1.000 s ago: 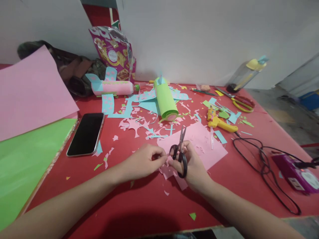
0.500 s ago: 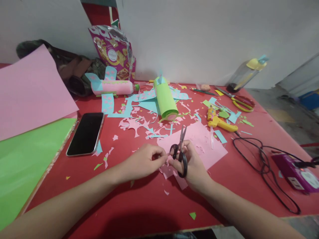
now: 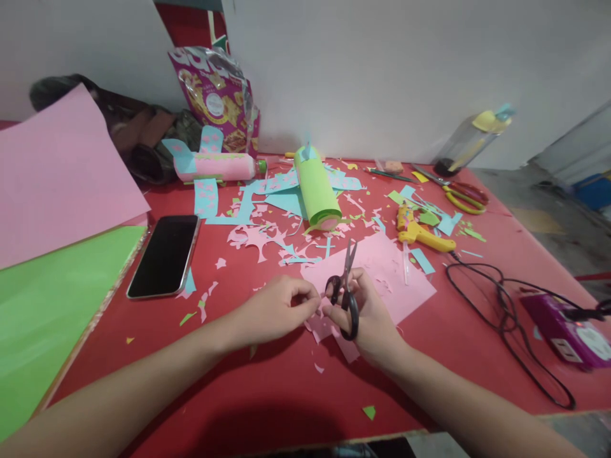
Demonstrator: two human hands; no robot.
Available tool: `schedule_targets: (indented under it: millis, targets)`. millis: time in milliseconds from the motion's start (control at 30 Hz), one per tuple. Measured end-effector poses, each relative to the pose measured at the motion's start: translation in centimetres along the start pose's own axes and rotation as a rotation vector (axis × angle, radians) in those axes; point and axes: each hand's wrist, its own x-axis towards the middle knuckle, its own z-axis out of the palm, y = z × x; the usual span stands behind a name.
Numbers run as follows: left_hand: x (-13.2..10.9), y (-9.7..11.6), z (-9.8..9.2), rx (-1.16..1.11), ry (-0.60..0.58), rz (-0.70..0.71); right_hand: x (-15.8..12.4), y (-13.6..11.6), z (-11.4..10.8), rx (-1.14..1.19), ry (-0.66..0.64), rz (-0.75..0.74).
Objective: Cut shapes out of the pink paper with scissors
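My right hand (image 3: 370, 312) is closed around black-handled scissors (image 3: 350, 273), their blades pointing up and slightly parted. Close beside it on the left, my left hand (image 3: 281, 306) has its thumb and fingertips pinched together; whatever they hold is too small to make out. Cut pink paper pieces (image 3: 321, 327) lie under and between the two hands. Behind the right hand a larger pink sheet (image 3: 410, 289) rests on the red table (image 3: 267, 401). Beyond the hands stands a green paper roll (image 3: 319, 187) with light blue wings, among pink and blue scraps.
A phone (image 3: 165, 257) lies left, beside large pink (image 3: 67, 184) and green sheets (image 3: 57, 305). A pink paper-covered bottle (image 3: 222, 166) and snack bag (image 3: 214, 102) are behind. On the right are a yellow glue gun (image 3: 424, 236), its black cable, a purple power strip (image 3: 568, 331) and yellow-red scissors (image 3: 465, 197).
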Motion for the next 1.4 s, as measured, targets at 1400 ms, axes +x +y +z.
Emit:
schedule_targets:
  millis: [1400]
  targets:
    - [-0.17, 0.03, -0.07, 0.028, 0.013, 0.029, 0.04, -0.09, 0.11, -0.013, 0.013, -0.003]
